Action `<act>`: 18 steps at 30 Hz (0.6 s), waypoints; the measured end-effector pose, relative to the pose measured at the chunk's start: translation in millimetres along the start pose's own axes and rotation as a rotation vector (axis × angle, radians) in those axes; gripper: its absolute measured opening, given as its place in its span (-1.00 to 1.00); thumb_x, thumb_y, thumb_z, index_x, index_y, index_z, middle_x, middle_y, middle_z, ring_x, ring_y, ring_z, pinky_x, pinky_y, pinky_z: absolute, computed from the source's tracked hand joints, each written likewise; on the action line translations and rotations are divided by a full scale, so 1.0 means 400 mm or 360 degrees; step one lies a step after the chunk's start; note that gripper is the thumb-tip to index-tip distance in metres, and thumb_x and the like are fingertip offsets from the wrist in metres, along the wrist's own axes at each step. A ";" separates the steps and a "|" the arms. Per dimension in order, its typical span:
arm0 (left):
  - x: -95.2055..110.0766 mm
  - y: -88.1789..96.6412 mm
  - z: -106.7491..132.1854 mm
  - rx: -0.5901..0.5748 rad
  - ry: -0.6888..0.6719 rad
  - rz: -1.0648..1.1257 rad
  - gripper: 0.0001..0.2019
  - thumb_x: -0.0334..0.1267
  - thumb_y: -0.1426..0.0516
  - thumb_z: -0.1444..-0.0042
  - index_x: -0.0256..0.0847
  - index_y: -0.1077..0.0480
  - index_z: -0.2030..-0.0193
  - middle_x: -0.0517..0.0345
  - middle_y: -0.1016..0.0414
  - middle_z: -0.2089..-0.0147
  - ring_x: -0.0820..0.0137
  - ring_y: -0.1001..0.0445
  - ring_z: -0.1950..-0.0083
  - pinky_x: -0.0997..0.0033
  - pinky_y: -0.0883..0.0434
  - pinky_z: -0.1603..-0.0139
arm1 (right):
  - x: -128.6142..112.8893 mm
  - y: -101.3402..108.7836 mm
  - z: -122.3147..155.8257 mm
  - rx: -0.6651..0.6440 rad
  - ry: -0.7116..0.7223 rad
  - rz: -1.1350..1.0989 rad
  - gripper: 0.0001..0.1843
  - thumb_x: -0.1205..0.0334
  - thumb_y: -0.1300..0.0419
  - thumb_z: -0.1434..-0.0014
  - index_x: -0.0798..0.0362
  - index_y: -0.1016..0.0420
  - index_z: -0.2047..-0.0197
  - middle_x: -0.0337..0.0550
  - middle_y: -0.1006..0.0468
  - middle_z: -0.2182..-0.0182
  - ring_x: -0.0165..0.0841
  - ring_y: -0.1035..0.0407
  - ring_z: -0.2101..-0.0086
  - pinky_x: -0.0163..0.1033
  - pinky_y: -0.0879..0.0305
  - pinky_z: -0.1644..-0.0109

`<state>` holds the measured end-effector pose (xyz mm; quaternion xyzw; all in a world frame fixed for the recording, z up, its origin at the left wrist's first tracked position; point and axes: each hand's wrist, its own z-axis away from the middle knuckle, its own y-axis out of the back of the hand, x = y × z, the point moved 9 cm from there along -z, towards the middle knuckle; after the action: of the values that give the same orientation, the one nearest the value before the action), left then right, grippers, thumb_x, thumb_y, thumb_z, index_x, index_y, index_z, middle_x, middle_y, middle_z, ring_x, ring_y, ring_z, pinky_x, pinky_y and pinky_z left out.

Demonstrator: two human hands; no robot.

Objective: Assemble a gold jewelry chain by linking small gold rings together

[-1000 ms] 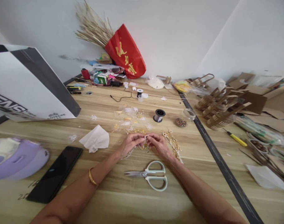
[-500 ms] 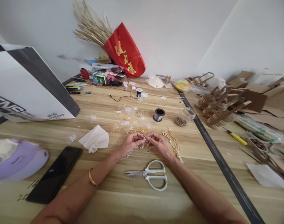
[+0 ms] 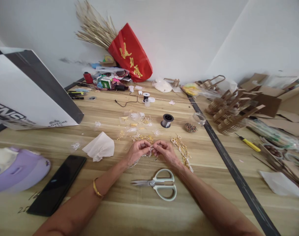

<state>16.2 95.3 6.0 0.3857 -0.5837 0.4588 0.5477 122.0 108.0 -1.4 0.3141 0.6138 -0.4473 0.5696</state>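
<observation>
My left hand (image 3: 139, 152) and my right hand (image 3: 165, 152) meet at the middle of the table, both closed in a fingertip pinch. Between them is a small silver ring (image 3: 151, 147), which looks joined to a silver chain (image 3: 135, 162) lying under my left hand. The finer details are hidden by my fingers. Gold chain pieces (image 3: 141, 137) lie just beyond my fingertips. Beside my right wrist rests a bundle of gold and silver chains (image 3: 182, 150). Scissors with pale green handles (image 3: 165, 184) lie nearer to me, between my forearms, their blades pointing left.
A wire spool (image 3: 167, 121) and a jar of beads (image 3: 190, 127) stand beyond my hands. To the left are a white tissue (image 3: 100, 146), a black phone (image 3: 56, 185) and a large box (image 3: 29, 91). Small baskets (image 3: 225, 126) and a yellow cutter (image 3: 249, 144) are at right.
The silver ring between my fingertips shows a little more openly now, with my fingers slightly shifted. My arms and the things on the table stay in place.
</observation>
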 end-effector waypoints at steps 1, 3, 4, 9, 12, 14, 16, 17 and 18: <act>-0.002 -0.002 0.000 -0.0012 0.0006 0.0002 -0.77 -0.18 -0.25 0.04 -0.31 -0.39 0.35 0.15 -0.44 0.44 0.48 -0.38 0.41 0.46 -0.31 0.35 | 0.001 0.000 -0.001 -0.0001 0.0004 -0.0004 -0.67 -0.02 -0.30 0.01 0.09 -0.43 0.43 -0.26 -0.47 0.61 -0.48 -0.30 0.60 -0.38 -0.21 0.52; -0.005 -0.005 0.000 -0.0029 0.0022 -0.0002 -0.76 -0.17 -0.25 0.04 -0.31 -0.39 0.33 0.15 -0.45 0.43 0.47 -0.39 0.40 0.46 -0.31 0.34 | 0.003 0.001 -0.002 -0.0004 0.0011 0.0005 -0.67 -0.02 -0.30 0.01 0.09 -0.42 0.44 -0.27 -0.46 0.61 -0.49 -0.29 0.61 -0.37 -0.19 0.53; -0.005 -0.006 0.000 -0.0036 0.0028 -0.0005 -0.76 -0.17 -0.25 0.04 -0.31 -0.39 0.33 0.15 -0.45 0.43 0.47 -0.39 0.40 0.46 -0.31 0.33 | 0.004 0.001 -0.002 -0.0005 0.0013 0.0013 -0.67 -0.03 -0.30 0.02 0.09 -0.42 0.44 -0.27 -0.46 0.62 -0.49 -0.28 0.61 -0.37 -0.19 0.53; -0.001 -0.012 0.000 -0.0088 0.0012 -0.0056 -0.75 -0.13 -0.21 -0.01 -0.33 -0.42 0.38 0.16 -0.43 0.45 0.50 -0.33 0.42 0.47 -0.28 0.34 | 0.017 0.001 -0.002 -0.0020 -0.0045 -0.0001 -0.65 -0.05 -0.30 0.03 0.08 -0.39 0.42 -0.29 -0.45 0.61 -0.48 -0.29 0.60 -0.36 -0.21 0.51; -0.002 -0.010 0.000 -0.0097 0.0011 -0.0098 -0.75 -0.13 -0.18 -0.04 -0.34 -0.43 0.38 0.15 -0.43 0.44 0.50 -0.32 0.41 0.47 -0.26 0.33 | 0.022 0.001 -0.001 -0.0033 -0.0054 -0.0017 -0.64 -0.06 -0.28 0.00 0.08 -0.38 0.41 -0.28 -0.44 0.59 -0.49 -0.28 0.60 -0.37 -0.21 0.52; -0.004 -0.008 0.000 -0.0089 0.0019 -0.0117 -0.76 -0.14 -0.19 -0.03 -0.34 -0.44 0.38 0.15 -0.42 0.45 0.49 -0.32 0.41 0.47 -0.26 0.33 | 0.021 0.001 -0.002 -0.0039 -0.0034 -0.0027 -0.64 -0.06 -0.27 -0.02 0.09 -0.37 0.41 -0.28 -0.43 0.59 -0.50 -0.26 0.60 -0.38 -0.20 0.52; -0.005 -0.004 0.000 -0.0066 0.0035 -0.0113 -0.76 -0.14 -0.19 -0.02 -0.33 -0.44 0.38 0.15 -0.42 0.45 0.48 -0.32 0.41 0.46 -0.27 0.32 | 0.021 0.002 -0.002 -0.0041 -0.0030 -0.0025 -0.63 -0.07 -0.26 -0.03 0.09 -0.36 0.42 -0.28 -0.42 0.59 -0.51 -0.26 0.60 -0.39 -0.20 0.52; -0.006 -0.002 0.000 -0.0051 0.0046 -0.0105 -0.76 -0.14 -0.20 -0.02 -0.33 -0.44 0.38 0.15 -0.42 0.45 0.48 -0.33 0.40 0.46 -0.27 0.32 | 0.020 0.003 -0.002 -0.0037 -0.0033 -0.0021 -0.63 -0.08 -0.25 -0.03 0.08 -0.35 0.43 -0.28 -0.41 0.59 -0.50 -0.26 0.60 -0.39 -0.20 0.52; -0.007 0.000 -0.001 -0.0035 0.0055 -0.0094 -0.76 -0.14 -0.20 -0.01 -0.33 -0.44 0.38 0.15 -0.41 0.45 0.47 -0.33 0.40 0.45 -0.27 0.32 | 0.019 0.003 -0.002 -0.0031 -0.0036 -0.0016 -0.62 -0.09 -0.24 -0.03 0.08 -0.34 0.43 -0.28 -0.41 0.58 -0.50 -0.26 0.59 -0.39 -0.20 0.52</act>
<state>16.5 95.4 3.0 0.3887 -0.5676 0.4426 0.5752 121.6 108.3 -9.2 0.3004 0.6132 -0.4478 0.5773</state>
